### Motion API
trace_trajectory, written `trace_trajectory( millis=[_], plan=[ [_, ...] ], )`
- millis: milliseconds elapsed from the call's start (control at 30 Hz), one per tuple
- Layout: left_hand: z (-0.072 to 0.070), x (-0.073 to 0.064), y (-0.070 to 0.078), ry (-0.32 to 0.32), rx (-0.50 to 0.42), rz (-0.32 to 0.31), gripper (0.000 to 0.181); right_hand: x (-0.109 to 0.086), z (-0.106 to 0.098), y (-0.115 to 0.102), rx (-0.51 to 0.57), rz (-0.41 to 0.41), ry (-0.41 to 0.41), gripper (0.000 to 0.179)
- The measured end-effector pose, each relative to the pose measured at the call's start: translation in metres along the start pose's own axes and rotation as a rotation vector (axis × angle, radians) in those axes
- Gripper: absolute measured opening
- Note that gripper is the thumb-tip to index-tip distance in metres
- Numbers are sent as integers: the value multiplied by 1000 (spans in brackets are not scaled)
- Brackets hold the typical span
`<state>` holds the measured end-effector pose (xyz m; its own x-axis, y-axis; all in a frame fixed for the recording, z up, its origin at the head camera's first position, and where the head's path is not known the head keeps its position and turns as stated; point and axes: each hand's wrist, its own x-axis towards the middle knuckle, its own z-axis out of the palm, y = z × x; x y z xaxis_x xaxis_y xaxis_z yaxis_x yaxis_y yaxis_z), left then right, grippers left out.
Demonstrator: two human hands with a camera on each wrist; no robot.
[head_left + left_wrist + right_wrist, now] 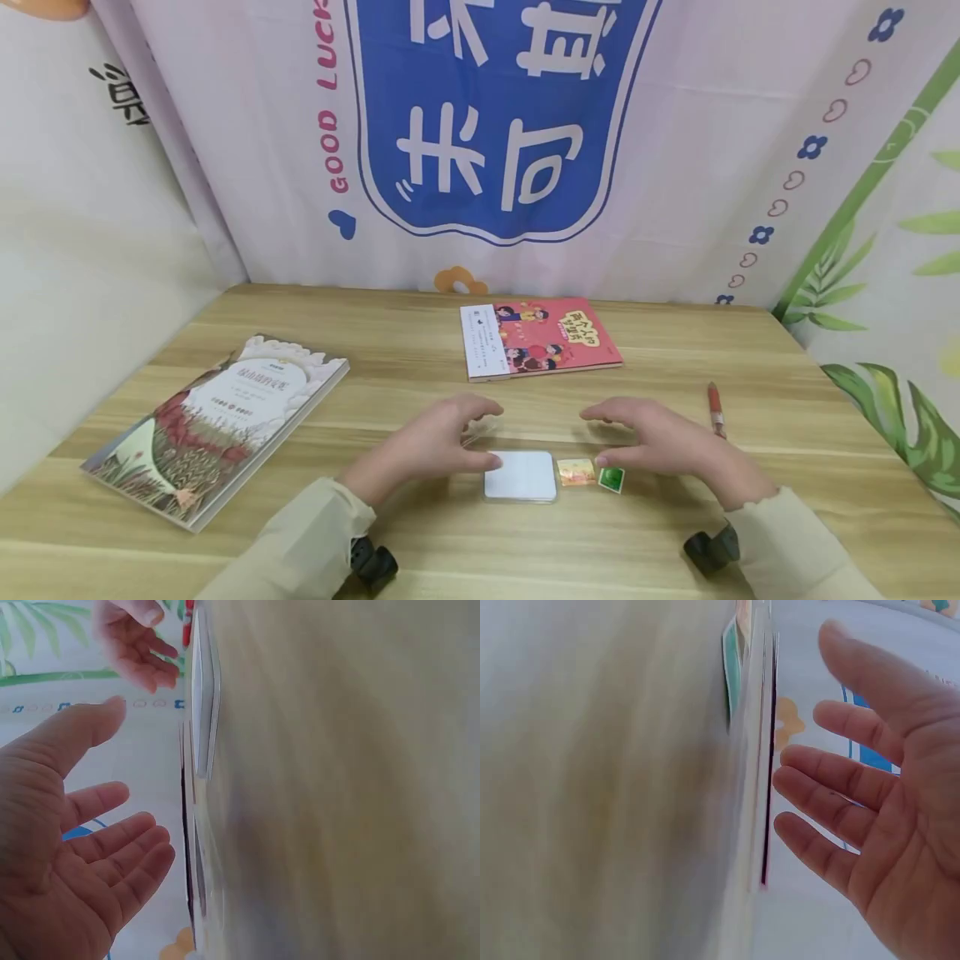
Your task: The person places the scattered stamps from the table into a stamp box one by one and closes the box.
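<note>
A flat white slab with rounded corners [521, 479] lies on the light wood-grain table [450, 550]. At its ten o'clock the bare left hand [438, 440] hovers above the tabletop, thumb and fingers spread wide; between two and three o'clock the bare right hand [652, 437] hovers likewise, fingers wide. At three o'clock lie a small shiny gold-orange rectangle [576, 472] and, farther out, a small white-edged green square [611, 479].

Even light, soft shadows, blurred wrist-view tabletop [360, 780]
</note>
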<state>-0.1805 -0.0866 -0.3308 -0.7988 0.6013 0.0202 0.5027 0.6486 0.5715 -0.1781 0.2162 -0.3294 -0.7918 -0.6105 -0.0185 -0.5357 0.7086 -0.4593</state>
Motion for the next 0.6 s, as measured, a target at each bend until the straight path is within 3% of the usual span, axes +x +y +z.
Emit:
trace_trajectory(
  millis=[200, 400, 600],
  plan=[
    [5, -2, 0, -48, 9, 54, 58, 0, 7, 5, 154, -33, -20, 45],
    [12, -6, -1, -70, 41, 115, 57, 4, 19, 7, 301, 2, -15, 34],
    [20, -9, -1, -84, 35, 84, 55, 4, 31, 12, 407, 30, 20, 29]
  ],
)
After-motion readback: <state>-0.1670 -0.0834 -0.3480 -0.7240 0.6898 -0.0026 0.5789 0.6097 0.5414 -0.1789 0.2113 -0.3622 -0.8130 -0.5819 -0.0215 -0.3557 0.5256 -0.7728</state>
